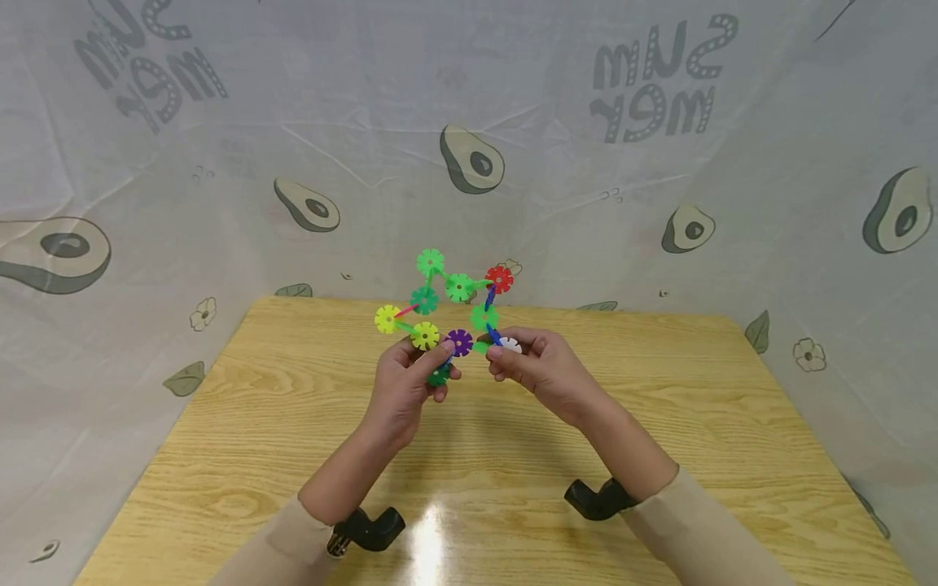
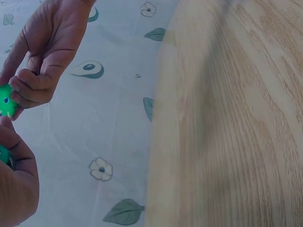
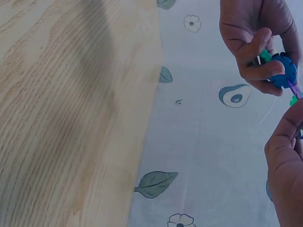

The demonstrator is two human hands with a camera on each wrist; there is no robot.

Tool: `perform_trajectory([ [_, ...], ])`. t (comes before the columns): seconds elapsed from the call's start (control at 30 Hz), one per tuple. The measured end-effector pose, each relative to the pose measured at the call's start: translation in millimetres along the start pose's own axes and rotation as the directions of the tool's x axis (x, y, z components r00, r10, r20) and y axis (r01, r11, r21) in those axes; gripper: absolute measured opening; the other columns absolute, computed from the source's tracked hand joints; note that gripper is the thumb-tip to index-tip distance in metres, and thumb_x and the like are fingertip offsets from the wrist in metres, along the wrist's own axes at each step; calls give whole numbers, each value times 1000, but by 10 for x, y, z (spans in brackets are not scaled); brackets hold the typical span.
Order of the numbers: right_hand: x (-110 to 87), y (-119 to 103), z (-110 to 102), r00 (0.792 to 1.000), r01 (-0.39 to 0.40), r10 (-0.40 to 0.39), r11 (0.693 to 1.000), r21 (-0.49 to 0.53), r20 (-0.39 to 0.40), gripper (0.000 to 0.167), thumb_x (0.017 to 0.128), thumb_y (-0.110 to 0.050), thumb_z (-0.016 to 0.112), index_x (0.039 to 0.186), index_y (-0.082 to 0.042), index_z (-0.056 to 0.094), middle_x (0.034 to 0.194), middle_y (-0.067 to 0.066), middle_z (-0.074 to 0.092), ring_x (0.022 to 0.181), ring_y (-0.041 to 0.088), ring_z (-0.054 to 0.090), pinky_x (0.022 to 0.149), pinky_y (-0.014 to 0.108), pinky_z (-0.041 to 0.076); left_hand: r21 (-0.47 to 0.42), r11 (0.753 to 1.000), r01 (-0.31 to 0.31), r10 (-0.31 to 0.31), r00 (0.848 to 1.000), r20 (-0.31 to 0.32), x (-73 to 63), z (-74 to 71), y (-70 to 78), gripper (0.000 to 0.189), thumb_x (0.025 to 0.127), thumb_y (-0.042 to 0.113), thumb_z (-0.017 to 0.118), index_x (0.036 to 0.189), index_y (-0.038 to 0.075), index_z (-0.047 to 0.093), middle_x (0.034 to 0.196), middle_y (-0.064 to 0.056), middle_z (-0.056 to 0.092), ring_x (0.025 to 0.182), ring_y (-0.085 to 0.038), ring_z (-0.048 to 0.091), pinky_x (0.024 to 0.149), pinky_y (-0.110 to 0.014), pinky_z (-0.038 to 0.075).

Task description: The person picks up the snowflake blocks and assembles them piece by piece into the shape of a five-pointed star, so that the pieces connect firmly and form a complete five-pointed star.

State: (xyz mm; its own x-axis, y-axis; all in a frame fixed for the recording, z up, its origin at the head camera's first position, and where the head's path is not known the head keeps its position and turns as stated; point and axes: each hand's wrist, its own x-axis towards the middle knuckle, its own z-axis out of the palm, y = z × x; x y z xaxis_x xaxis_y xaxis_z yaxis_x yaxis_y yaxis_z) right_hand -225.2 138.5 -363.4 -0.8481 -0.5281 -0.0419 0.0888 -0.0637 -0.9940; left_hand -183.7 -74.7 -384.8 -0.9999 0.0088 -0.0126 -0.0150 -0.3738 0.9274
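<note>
Interlocking notched plastic discs form a star-like, angular loop [image 1: 459, 286] held up over the table in the head view. Green, yellow, red, purple and white pieces show, with other discs seen edge-on between them. At the lower left of the loop, my left hand [image 1: 401, 391] pinches it near the purple disc [image 1: 460, 343], its thumb over that disc's edge. My right hand [image 1: 548, 366] grips the white disc [image 1: 509, 347] with thumb and fingers. In the right wrist view a blue disc [image 3: 283, 70] lies against the left hand's fingers. Fingers partly hide the pieces between the hands.
The wooden table [image 1: 469, 472] lies beneath both hands. Behind and beside it hangs a pale sheet [image 1: 381, 163] printed with avocados, leaves and flowers. Black curved mounts [image 1: 377, 529] sit at both wrists, close above the tabletop in this view.
</note>
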Motion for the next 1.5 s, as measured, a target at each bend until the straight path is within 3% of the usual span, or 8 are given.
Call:
perform_trajectory([
  [0.33,-1,-17,2,1000,12,-12,1000,-7,1,14,105,-8,63,118,-2,66,87,-5,70,83,9,68,89,24,61,4,1000,-7,7,1000,0,8,-9,-9,6,104,10,64,98,8,64,72,6,69,64,-7,67,46,-19,44],
  [0.63,1,-43,15,1000,13,-14,998,-56,-7,30,105,-11,63,130,5,61,88,-6,67,85,9,68,91,24,61,14,1000,-7,7,1000,-18,-4,-29,-11,6,104,11,63,99,9,63,72,5,68,64,-7,67,46,-18,44],
  [1.0,-1,-4,-1,1000,10,-11,999,-44,-3,15,104,-10,66,117,-4,67,86,-5,68,83,9,67,89,25,61,64,998,-9,8,1000,14,-13,-42,12,5,104,9,64,103,4,64,78,7,70,66,-7,69,47,-19,44],
  [1.3,-7,-18,13,1000,-20,20,1000,-4,4,19,105,-10,63,121,0,67,85,-6,69,82,8,66,86,23,61,127,992,8,-15,998,56,-12,-91,55,13,105,9,62,109,-4,63,83,5,70,68,-8,69,46,-19,43],
  [1.5,-9,-31,10,999,-31,31,999,25,15,14,107,-11,61,116,-2,67,85,-6,71,80,9,65,84,22,60,122,992,5,-12,998,58,-16,-72,81,11,105,8,62,108,-2,63,82,6,69,67,-8,69,45,-18,43],
])
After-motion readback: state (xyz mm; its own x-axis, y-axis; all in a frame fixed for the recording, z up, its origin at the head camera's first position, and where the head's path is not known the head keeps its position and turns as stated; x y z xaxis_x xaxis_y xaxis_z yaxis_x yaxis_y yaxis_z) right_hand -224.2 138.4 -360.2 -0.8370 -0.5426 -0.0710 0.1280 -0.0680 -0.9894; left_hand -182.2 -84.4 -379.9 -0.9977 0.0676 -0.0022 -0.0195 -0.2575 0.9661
